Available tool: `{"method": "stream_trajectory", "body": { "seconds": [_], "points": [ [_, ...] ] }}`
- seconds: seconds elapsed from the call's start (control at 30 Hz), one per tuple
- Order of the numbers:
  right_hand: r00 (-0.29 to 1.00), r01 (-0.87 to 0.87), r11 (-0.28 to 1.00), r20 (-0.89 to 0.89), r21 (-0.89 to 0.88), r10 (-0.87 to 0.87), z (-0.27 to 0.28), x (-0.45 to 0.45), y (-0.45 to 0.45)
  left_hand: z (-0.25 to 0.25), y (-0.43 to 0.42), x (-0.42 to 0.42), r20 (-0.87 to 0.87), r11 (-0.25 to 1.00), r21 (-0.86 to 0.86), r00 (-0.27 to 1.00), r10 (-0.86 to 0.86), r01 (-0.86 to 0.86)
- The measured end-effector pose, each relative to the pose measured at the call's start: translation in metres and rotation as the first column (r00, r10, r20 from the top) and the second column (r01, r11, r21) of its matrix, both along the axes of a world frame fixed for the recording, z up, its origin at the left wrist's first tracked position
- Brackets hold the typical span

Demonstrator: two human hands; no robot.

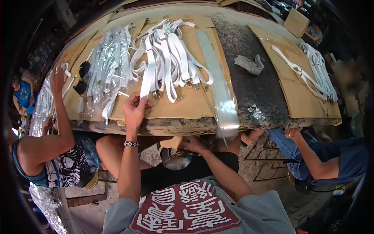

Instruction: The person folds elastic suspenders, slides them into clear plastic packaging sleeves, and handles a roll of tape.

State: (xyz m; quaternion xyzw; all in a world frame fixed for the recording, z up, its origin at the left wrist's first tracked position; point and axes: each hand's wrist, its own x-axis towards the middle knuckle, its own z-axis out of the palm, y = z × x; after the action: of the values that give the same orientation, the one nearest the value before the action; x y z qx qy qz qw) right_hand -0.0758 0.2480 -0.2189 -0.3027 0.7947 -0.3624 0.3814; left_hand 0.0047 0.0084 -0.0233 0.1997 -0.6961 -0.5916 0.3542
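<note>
My left hand [134, 110] is at the table's near edge, thumb and fingers pinched on the end of a white strap [147, 82]. That strap runs up into a pile of white straps [170, 54] with small metal clips, lying on cardboard. Below the table edge, over my lap, my right hand [193, 144] has its fingers curled. A tan piece [171, 142] is beside its fingertips; whether the hand grips it is hard to see. Left of the pile lie straps in clear plastic bags [110, 62].
A long clear plastic strip [218, 78] and a thin rod [210, 103] lie right of the pile, overhanging the edge. Crumpled grey cloth [250, 64] and more white straps [317, 72] are farther right. Co-workers sit close on both sides; an arm [62, 113] reaches in at left.
</note>
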Motion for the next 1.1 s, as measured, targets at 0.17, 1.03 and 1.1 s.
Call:
{"method": "stream_trajectory", "body": {
  "seconds": [0.17, 1.03, 1.1],
  "points": [
    [0.967, 0.14, 0.99, -0.218, 0.01, -0.134, -0.049, -0.021, -0.035, -0.008, -0.001, 0.0, 0.036, 0.996, 0.072, 0.998, 0.044, -0.046],
    [0.983, 0.047, 0.999, 0.181, -0.021, -0.042, -0.023, -0.012, -0.062, -0.003, -0.001, 0.001, 0.038, 1.0, -0.006, 0.999, 0.011, -0.011],
    [0.98, 0.045, 0.999, 0.193, -0.018, -0.041, -0.019, -0.012, -0.06, -0.003, -0.002, -0.002, 0.019, 1.0, 0.006, 1.0, -0.006, 0.006]
  ]
}}
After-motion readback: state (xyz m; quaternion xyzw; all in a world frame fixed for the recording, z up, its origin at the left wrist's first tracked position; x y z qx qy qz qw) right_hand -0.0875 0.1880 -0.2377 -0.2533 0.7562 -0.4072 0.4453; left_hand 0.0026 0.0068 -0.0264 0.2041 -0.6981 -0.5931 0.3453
